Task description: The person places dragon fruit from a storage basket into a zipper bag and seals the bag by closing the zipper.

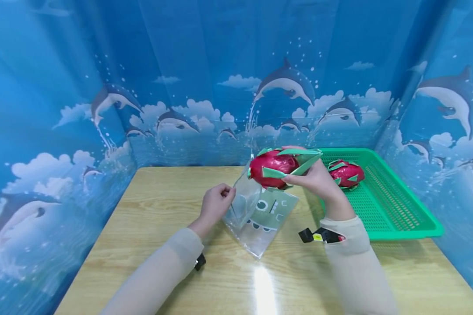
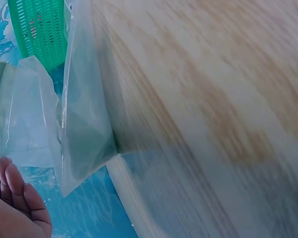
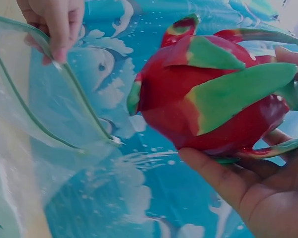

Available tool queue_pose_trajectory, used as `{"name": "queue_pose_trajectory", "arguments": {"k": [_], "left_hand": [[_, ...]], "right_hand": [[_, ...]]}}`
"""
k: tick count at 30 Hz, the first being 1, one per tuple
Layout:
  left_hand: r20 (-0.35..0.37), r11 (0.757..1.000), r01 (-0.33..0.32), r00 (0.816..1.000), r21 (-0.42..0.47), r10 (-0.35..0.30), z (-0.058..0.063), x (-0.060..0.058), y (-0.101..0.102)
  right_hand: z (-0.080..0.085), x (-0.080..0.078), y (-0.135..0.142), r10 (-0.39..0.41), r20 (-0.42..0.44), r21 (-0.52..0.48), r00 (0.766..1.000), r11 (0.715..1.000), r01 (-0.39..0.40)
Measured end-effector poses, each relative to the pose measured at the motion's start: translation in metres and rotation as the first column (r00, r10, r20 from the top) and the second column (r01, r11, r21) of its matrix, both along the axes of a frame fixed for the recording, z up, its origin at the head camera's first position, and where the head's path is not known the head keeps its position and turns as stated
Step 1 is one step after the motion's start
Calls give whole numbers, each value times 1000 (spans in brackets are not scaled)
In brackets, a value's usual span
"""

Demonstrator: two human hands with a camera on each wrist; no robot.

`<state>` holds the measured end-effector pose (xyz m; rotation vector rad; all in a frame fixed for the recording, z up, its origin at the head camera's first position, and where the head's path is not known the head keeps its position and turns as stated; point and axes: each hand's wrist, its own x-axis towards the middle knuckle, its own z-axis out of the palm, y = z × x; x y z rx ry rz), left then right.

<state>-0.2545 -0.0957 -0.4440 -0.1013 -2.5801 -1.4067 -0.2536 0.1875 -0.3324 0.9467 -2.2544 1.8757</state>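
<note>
My right hand (image 1: 311, 177) grips a red dragon fruit (image 1: 273, 168) with green scales, thumb and fingers around its leafy end. The fruit is held above the table, its other end toward the mouth of a clear zip bag (image 1: 242, 201). Pinched by its rim in my left hand (image 1: 217, 201), the bag stands tilted with a green cartoon face printed on it. In the right wrist view, the bag's green zip edge (image 3: 84, 104) is parted and the dragon fruit (image 3: 208, 94) is outside it. Fingertips of the left hand (image 2: 17, 198) show at the bag's edge in the left wrist view.
A green perforated basket (image 1: 390, 210) stands at the right of the wooden table (image 1: 150, 218). Another dragon fruit (image 1: 347, 174) lies in it near its left side. Blue dolphin-print curtains (image 1: 205, 87) hang behind and along both sides.
</note>
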Motion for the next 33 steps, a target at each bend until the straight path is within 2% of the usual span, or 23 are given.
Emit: {"name": "queue_pose_trajectory", "arguments": {"k": [6,13,16,20,24,28,33], "left_hand": [[-4,1000,6,1000,9,-6,-2,0,1],[-20,1000,8,1000,0,-8,-4,-2,1],[-9,1000,6,1000,5,-6,-4,-2,2],[-25,1000,14,1000,16,-13,-4,-3,2],[-38,999,14,999,37,-12,-5,-3,1],[-36,998,0,999,63,3,-6,-4,0],[-41,997,-2,999,83,5,-8,-4,-1]], "right_hand": [[-18,-8,-14,63,88,-168,994,985,-48],[-34,-17,-24,133,148,-287,980,954,-86],[-43,-22,-27,201,177,-354,963,926,-129],[-57,-28,-30,301,193,-444,934,875,-190],[-67,-32,-30,358,193,-497,913,838,-224],[-72,-33,-30,354,224,-494,908,845,-208],[-78,-35,-29,296,292,-435,909,888,-149]]}}
